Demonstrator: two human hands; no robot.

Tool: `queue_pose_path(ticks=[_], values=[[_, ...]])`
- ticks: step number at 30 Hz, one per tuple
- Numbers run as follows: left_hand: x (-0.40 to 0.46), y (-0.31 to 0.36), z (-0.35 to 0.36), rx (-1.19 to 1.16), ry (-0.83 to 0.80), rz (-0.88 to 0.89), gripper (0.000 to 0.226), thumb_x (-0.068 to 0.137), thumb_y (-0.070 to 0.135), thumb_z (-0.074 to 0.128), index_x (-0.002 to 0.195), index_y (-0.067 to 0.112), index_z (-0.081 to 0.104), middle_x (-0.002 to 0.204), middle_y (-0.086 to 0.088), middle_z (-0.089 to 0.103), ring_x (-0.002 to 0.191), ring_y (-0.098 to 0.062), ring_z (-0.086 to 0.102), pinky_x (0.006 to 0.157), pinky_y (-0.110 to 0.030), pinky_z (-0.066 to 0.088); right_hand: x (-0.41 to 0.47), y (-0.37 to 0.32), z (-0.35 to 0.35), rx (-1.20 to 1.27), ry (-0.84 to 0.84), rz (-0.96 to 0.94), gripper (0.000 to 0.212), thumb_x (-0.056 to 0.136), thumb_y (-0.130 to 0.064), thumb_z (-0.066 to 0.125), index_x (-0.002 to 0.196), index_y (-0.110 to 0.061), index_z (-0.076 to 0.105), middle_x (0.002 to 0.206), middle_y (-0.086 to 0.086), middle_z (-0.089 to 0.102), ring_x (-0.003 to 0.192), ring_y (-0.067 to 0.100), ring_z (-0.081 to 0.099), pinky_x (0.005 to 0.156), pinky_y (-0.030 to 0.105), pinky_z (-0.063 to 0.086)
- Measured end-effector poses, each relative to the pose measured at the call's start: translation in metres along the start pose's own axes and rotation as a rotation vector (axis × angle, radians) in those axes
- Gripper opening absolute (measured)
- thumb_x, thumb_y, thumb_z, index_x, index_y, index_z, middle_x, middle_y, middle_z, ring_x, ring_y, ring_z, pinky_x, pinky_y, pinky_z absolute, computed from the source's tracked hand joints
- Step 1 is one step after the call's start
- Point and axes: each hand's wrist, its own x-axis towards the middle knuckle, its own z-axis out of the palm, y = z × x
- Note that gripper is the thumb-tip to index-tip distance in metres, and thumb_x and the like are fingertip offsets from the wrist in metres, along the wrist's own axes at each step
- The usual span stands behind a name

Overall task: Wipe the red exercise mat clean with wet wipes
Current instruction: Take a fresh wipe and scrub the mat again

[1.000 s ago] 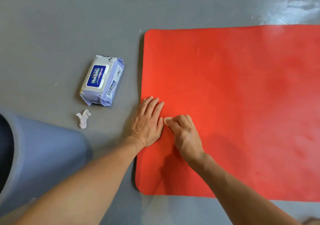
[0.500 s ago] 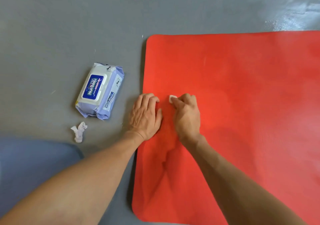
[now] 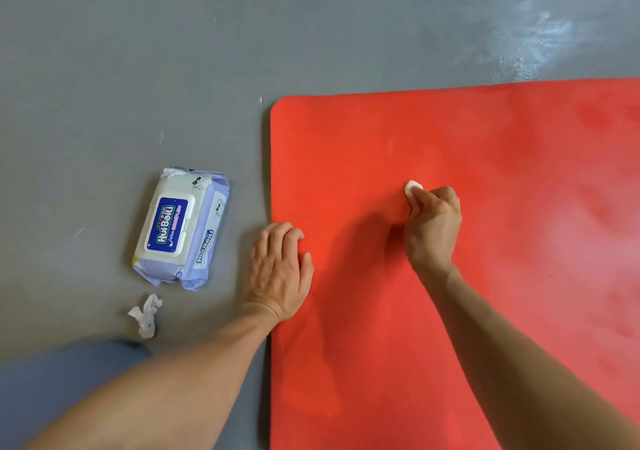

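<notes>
Head view: right hand (image 3: 433, 227) pinches wipe (image 3: 412, 188) on mat (image 3: 485, 172); left hand (image 3: 280, 273) rests flat.

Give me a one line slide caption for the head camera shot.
Right hand scrubs red mat with balled wipe; left hand steadies its edge.

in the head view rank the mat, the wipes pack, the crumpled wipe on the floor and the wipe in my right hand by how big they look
1. mat
2. wipes pack
3. crumpled wipe
4. held wipe, mostly hidden in the right hand, so its true size is unsure
</notes>
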Motion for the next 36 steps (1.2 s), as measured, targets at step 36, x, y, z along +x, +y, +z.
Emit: queue_pose_path(ticks=[36], values=[[-0.003,0.002,-0.004,0.016,-0.120,-0.052,0.041,0.089,0.030,0.058,0.125,0.011,0.055,0.134,-0.012,0.057,0.128,-0.035,0.050,0.106,-0.047,0.044,0.016,0.000,-0.002,-0.038,-0.093,-0.212,0.031,0.100,-0.003,0.058,0.124,-0.014,0.074,0.101,0.000,0.050,0.103,0.030,0.052,0.089,0.018,0.033]])
